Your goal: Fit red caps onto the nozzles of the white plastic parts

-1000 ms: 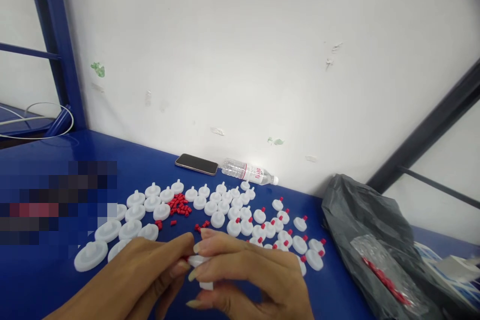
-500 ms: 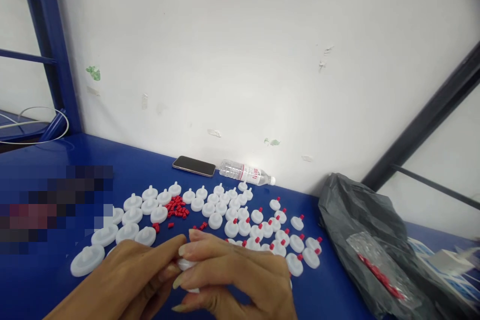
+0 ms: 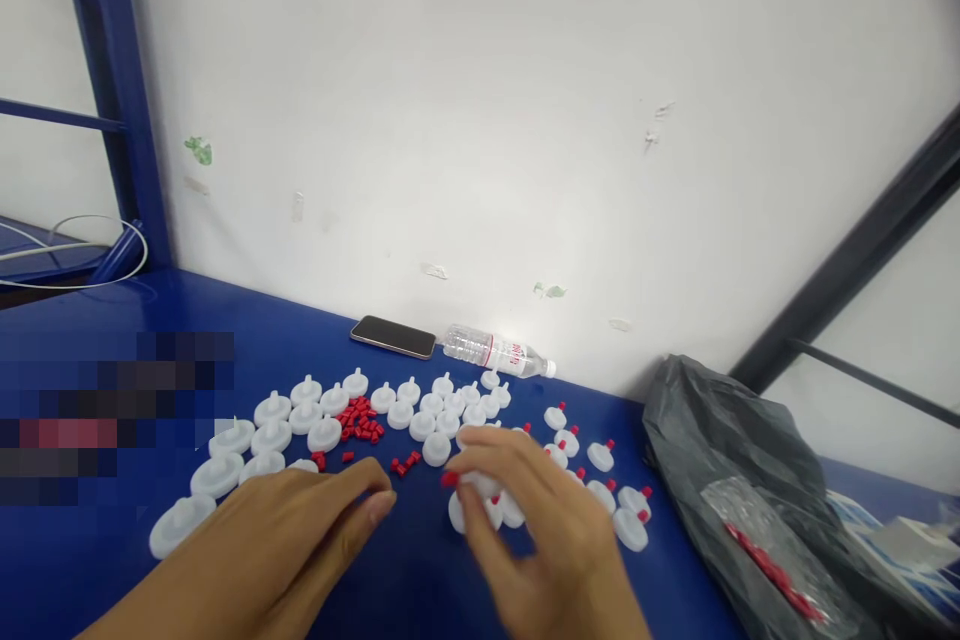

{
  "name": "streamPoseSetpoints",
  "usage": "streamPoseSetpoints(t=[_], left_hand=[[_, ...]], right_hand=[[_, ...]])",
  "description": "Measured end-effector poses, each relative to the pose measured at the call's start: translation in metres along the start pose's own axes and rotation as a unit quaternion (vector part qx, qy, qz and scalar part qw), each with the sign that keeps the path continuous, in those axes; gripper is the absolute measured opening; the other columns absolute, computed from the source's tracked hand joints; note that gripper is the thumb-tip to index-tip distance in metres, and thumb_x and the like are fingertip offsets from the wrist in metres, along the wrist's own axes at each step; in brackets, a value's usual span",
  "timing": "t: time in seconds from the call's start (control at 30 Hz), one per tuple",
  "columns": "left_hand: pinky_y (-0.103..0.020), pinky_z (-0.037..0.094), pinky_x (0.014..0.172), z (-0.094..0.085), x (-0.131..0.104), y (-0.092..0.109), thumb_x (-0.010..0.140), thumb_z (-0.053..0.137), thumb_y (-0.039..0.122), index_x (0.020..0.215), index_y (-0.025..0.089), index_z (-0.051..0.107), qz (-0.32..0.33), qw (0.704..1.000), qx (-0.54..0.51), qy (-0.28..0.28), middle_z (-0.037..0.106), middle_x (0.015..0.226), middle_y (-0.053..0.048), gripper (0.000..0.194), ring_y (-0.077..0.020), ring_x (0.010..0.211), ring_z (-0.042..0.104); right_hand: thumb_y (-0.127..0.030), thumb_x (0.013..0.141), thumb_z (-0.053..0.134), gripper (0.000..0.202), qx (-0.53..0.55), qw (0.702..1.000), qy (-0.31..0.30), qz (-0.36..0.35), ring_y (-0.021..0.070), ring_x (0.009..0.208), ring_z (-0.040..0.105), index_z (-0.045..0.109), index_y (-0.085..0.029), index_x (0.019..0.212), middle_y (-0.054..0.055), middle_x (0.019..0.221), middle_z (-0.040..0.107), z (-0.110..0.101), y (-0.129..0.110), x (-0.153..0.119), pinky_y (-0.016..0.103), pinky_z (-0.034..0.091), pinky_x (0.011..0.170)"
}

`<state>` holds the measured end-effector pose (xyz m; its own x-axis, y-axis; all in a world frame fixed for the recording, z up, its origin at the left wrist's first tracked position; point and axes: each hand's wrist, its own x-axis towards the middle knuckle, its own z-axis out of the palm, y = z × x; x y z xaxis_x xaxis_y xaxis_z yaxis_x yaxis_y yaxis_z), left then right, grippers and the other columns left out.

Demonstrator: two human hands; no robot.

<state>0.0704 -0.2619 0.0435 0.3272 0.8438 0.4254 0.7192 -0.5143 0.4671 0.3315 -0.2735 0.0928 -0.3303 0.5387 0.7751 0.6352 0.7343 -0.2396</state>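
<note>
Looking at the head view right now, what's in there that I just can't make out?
Head view: the underside of the left hand, turned away; whether it holds anything cannot be told.
Head view: part of the white disc in the right hand, covered by that hand.
Head view: print on the bottle, too small to read.
Head view: the patch at the left, pixelated.

My left hand (image 3: 307,530) points toward two o'clock, fingers (image 3: 367,472) bent close together; my right hand (image 3: 547,520) angles toward ten, gripping between thumb and fingers.
</note>
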Motion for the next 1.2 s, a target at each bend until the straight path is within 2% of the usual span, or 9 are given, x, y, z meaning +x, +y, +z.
streamPoseSetpoints(t=[0.1, 0.23, 0.33, 0.47, 0.67, 0.83, 0.97, 1.07, 1.2], left_hand=[[-0.036, 0.066, 0.080, -0.001, 0.013, 0.003, 0.119, 0.029, 0.060, 0.103, 0.034, 0.084, -0.031, 0.993, 0.036, -0.105, 0.092, 0.100, -0.003, 0.063, -0.0269, 0.084, 0.087], [-0.060, 0.070, 0.099, 0.012, 0.016, 0.003, 0.113, 0.030, 0.046, 0.156, 0.027, 0.075, -0.090, 0.977, 0.107, -0.163, 0.091, 0.131, -0.014, 0.065, -0.0427, 0.118, 0.088], [-0.066, 0.069, 0.104, 0.026, 0.013, -0.002, 0.113, 0.028, 0.039, 0.176, 0.025, 0.058, -0.092, 0.971, 0.133, -0.175, 0.081, 0.154, -0.016, 0.072, -0.0459, 0.130, 0.084], [-0.067, 0.067, 0.109, 0.029, 0.019, -0.001, 0.114, 0.028, 0.033, 0.180, 0.026, 0.052, -0.106, 0.962, 0.158, -0.194, 0.076, 0.161, -0.016, 0.071, -0.0458, 0.135, 0.081], [-0.062, 0.065, 0.117, 0.017, 0.033, 0.016, 0.115, 0.026, 0.029, 0.181, 0.026, 0.048, -0.124, 0.934, 0.209, -0.262, 0.072, 0.167, -0.014, 0.070, -0.0412, 0.133, 0.083], [-0.060, 0.068, 0.110, 0.016, 0.031, 0.015, 0.114, 0.026, 0.028, 0.176, 0.024, 0.058, -0.109, 0.941, 0.201, -0.248, 0.082, 0.153, -0.016, 0.070, -0.0405, 0.119, 0.088], [-0.056, 0.070, 0.106, 0.020, 0.028, 0.008, 0.112, 0.033, 0.028, 0.159, 0.025, 0.074, -0.103, 0.959, 0.166, -0.207, 0.089, 0.134, -0.015, 0.062, -0.0394, 0.114, 0.089], [-0.052, 0.069, 0.105, 0.021, 0.029, 0.004, 0.111, 0.036, 0.026, 0.140, 0.025, 0.082, -0.108, 0.964, 0.148, -0.193, 0.091, 0.128, -0.014, 0.054, -0.0378, 0.116, 0.088], [-0.044, 0.068, 0.097, 0.021, 0.029, -0.001, 0.111, 0.036, 0.025, 0.124, 0.027, 0.081, -0.107, 0.966, 0.135, -0.191, 0.092, 0.123, -0.011, 0.048, -0.0337, 0.108, 0.089]], right_hand=[[-0.013, 0.107, 0.068, 0.017, -0.068, 0.997, 0.005, 0.022, 0.0197, 0.104, 0.087, 0.076, -0.028, 0.108, 0.003, 0.117, 0.085, -0.026, 0.021, 0.022, 0.026, 0.068, 0.090], [-0.030, 0.108, 0.074, 0.005, -0.120, 0.988, -0.027, 0.093, 0.0262, 0.101, 0.085, 0.077, -0.028, 0.105, 0.004, 0.110, 0.085, -0.047, 0.067, 0.051, 0.037, 0.065, 0.090], [-0.035, 0.108, 0.076, 0.008, -0.148, 0.955, -0.120, 0.229, 0.0309, 0.110, 0.086, 0.076, -0.028, 0.104, 0.003, 0.114, 0.090, -0.041, 0.104, 0.050, 0.041, 0.062, 0.096], [-0.026, 0.107, 0.076, 0.003, -0.158, 0.935, -0.162, 0.272, 0.0305, 0.111, 0.086, 0.077, -0.027, 0.104, 0.005, 0.115, 0.091, -0.022, 0.135, 0.029, 0.039, 0.059, 0.096], [-0.024, 0.104, 0.078, 0.002, -0.170, 0.919, -0.198, 0.294, 0.0300, 0.107, 0.083, 0.081, -0.024, 0.104, 0.008, 0.109, 0.087, -0.014, 0.149, 0.016, 0.037, 0.056, 0.089], [-0.015, 0.103, 0.075, 0.012, -0.158, 0.909, -0.229, 0.309, 0.0252, 0.088, 0.083, 0.082, -0.025, 0.104, 0.003, 0.094, 0.087, -0.014, 0.154, 0.013, 0.034, 0.056, 0.080], [-0.023, 0.109, 0.071, 0.016, -0.158, 0.919, -0.231, 0.277, 0.0320, 0.116, 0.082, 0.083, -0.023, 0.119, 0.011, 0.120, 0.087, -0.010, 0.155, 0.010, 0.042, 0.060, 0.100], [-0.032, 0.119, 0.058, 0.031, -0.131, 0.932, -0.241, 0.235, 0.0304, 0.141, 0.074, 0.081, -0.024, 0.137, 0.012, 0.146, 0.082, -0.004, 0.153, 0.010, 0.045, 0.055, 0.121], [-0.034, 0.124, 0.045, 0.043, -0.099, 0.938, -0.261, 0.208, 0.0296, 0.153, 0.068, 0.082, -0.023, 0.143, 0.011, 0.155, 0.080, 0.000, 0.147, 0.009, 0.048, 0.049, 0.132]])
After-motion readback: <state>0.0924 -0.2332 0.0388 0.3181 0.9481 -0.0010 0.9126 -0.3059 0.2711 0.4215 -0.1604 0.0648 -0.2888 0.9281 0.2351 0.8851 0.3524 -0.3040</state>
